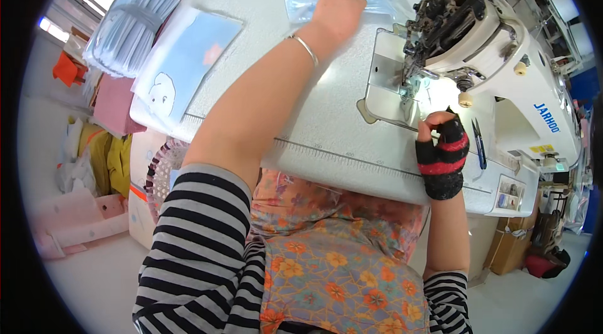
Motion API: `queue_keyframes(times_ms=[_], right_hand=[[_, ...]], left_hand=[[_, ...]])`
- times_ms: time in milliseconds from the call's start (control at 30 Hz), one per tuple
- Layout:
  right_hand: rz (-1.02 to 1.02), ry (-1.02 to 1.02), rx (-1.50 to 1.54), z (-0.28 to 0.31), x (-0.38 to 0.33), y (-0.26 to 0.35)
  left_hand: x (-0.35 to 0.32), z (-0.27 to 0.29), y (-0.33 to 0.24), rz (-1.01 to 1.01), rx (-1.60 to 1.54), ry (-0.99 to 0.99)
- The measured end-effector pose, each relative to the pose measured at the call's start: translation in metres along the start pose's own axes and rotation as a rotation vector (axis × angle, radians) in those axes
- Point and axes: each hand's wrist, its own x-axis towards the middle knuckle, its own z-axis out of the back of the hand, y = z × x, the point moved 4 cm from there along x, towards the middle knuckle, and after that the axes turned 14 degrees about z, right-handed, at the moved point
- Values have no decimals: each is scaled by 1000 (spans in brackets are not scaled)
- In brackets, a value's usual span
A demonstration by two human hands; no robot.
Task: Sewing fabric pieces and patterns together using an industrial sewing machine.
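At the far side of the table, my left hand (339, 15), a bangle on its wrist, rests with curled fingers on a glossy light-blue piece (303, 0). Its fingertips are partly hidden. Thin translucent white sheeting lies around that piece. My right hand (443, 152) wears a black and red fingerless glove and sits at the front of the sewing machine (502, 45). Its thumb and index finger come together; anything between them is too small to make out. Beside it lie dark thread snips (479, 144). Just beyond is the lit needle area (411, 92).
A light-blue panel (200, 51) with a white animal and pink patch lies at the table's left. Beyond it stands a tied bundle of light-blue pieces (132, 23). A ruler strip (339, 157) runs along the front edge. A basket (164, 167) hangs below left.
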Motion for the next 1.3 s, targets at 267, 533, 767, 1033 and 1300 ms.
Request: queue_keyframes(times_ms=[267,533,767,1033,1300], right_hand=[[73,685,-466,26,15,-84],[-278,751,-262,37,4,-179],[-464,559,-300,65,2,-181],[-669,405,-329,86,-7,-175],[-521,-183,58,97,-82,-84]], left_hand=[[95,-32,-11,-81,-157,280],[184,-2,59,-430,-314,-449],[132,40,111,650,-1529,334],[7,117,137,682,-1570,412],[-141,185,134,685,-1782,301]])
